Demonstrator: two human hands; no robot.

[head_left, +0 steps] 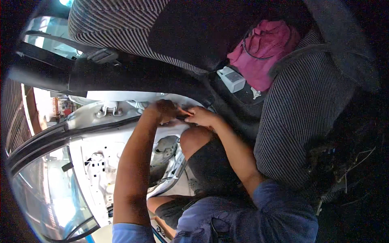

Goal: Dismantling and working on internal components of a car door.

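My left hand (165, 110) is at the bare metal door opening of a car, its dark fingers curled and partly hidden. Close beside it on the right, my right hand (201, 116) pinches a thin orange piece (186, 112) between thumb and fingers. That piece runs across the gap toward my left hand; its kind is too small to make out. Just left of my left hand, a ribbed grey rubber sleeve (137, 105) and a metal door hinge (109, 110) join the body to the door (95, 141), whose inner panel is bare. My knee (196, 139) is bent right below my hands.
Striped seats (300, 117) stand at the right and the top (109, 24). A crumpled maroon cloth (265, 52) and a white plastic container (231, 79) lie at the upper right. The door glass (54, 190) extends at the lower left. A seat-belt strap crosses near the cloth.
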